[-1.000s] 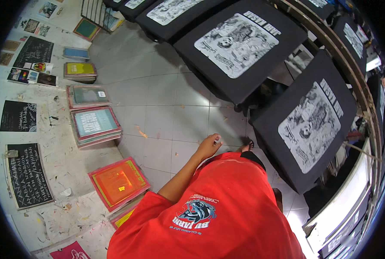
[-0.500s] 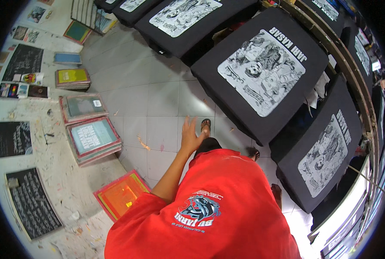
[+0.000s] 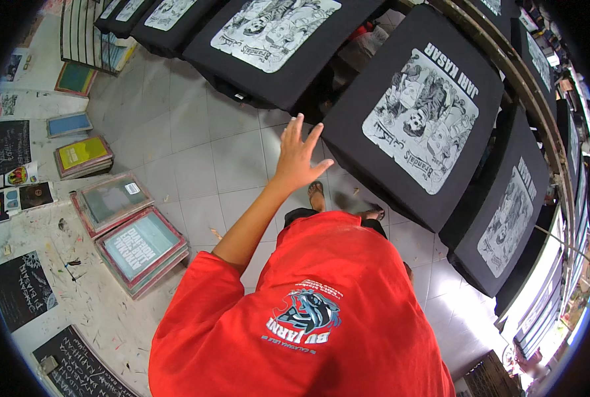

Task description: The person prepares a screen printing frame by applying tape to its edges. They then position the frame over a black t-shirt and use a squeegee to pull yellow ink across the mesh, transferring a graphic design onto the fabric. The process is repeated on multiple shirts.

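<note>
My left hand (image 3: 300,157) is raised over the floor, its fingers spread and nothing in them. Its fingertips come close to the near left corner of a black printed T-shirt (image 3: 348,149) stretched flat on a board; I cannot tell whether they touch. This shirt bears a black-and-white illustration with white lettering. A second black T-shirt (image 3: 268,73) with the same kind of print lies to the left, and a third black T-shirt (image 3: 463,245) to the right. My right hand is out of sight.
A curved wooden rail (image 3: 540,116) runs behind the shirts. Along the left, a stained pale wall (image 3: 96,324) has framed screens leaning against it, among them a stack with a light-blue screen (image 3: 143,245) and a yellow-green screen (image 3: 80,153). Grey floor tiles (image 3: 192,155) lie between.
My left hand has moved forward and slightly right, up to the shirt's corner, fingers spreading wider. The view has turned, and the orange screen at the lower left is out of sight.
</note>
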Motion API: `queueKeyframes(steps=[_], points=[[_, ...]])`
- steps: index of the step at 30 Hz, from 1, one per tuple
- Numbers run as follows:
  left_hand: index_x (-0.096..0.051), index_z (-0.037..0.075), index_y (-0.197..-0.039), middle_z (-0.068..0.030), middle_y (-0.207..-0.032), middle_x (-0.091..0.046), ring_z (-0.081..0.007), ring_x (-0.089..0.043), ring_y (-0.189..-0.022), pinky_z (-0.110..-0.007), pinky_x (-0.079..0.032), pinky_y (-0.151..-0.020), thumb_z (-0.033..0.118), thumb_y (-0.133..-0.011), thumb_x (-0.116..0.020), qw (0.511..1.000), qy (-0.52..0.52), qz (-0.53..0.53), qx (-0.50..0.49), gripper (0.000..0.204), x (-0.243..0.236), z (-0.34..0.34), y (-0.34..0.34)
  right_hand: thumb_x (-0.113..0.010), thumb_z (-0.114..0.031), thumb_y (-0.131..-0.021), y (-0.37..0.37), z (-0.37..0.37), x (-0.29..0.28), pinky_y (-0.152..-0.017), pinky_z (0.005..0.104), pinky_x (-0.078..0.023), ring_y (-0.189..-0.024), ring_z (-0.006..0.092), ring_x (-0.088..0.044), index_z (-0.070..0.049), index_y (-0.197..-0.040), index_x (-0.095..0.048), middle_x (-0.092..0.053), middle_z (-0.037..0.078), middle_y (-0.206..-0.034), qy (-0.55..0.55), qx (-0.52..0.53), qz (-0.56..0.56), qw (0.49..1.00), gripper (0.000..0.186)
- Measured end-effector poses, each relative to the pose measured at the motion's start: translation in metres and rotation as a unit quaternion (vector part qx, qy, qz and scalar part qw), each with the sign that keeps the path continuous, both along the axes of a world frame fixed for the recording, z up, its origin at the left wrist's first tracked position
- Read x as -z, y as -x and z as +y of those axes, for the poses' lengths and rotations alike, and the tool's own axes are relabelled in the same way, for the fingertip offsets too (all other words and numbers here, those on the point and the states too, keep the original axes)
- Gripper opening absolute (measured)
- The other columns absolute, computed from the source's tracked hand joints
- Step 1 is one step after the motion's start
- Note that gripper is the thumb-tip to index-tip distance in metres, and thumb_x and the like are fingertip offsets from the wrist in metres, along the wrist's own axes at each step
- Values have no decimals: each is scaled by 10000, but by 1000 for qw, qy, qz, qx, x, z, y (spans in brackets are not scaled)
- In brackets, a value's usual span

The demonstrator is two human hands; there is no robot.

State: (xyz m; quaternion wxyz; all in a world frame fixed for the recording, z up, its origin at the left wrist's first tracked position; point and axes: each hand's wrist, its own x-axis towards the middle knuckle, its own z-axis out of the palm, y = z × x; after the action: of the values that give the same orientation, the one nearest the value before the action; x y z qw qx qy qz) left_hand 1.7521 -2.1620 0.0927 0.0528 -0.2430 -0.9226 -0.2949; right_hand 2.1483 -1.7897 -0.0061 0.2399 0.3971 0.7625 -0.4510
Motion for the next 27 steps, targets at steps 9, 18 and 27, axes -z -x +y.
queueKeyframes(steps=[9,18,27], points=[[-350,131,-1469,-355,-1484,-211,-518,-218,-1376,-570,-237,-1105,398,-800,-734,988,-115,-96,21,816,8,5,20,-544,-304,-919,12,-17,-21,-669,378,-515,-784,235,-670,-97,-1136,-643,-688,123,-944,-50,-13,-16,999,316],[-316,122,-1484,-348,-1471,-243,-499,-266,-1361,-539,-267,-1101,394,-818,-719,978,-149,-142,26,824,10,5,21,-543,-309,-917,19,-19,-2,-700,385,-510,-819,249,-665,-91,-1143,-641,-683,135,-968,-46,1,-47,998,328],[-336,133,-1483,-299,-1468,-294,-470,-313,-1347,-509,-290,-1102,375,-837,-699,977,-151,-152,24,780,14,-15,5,-543,-315,-916,40,-21,18,-731,392,-506,-855,262,-660,-86,-1149,-640,-679,147,-992,-34,-5,-56,998,341]])
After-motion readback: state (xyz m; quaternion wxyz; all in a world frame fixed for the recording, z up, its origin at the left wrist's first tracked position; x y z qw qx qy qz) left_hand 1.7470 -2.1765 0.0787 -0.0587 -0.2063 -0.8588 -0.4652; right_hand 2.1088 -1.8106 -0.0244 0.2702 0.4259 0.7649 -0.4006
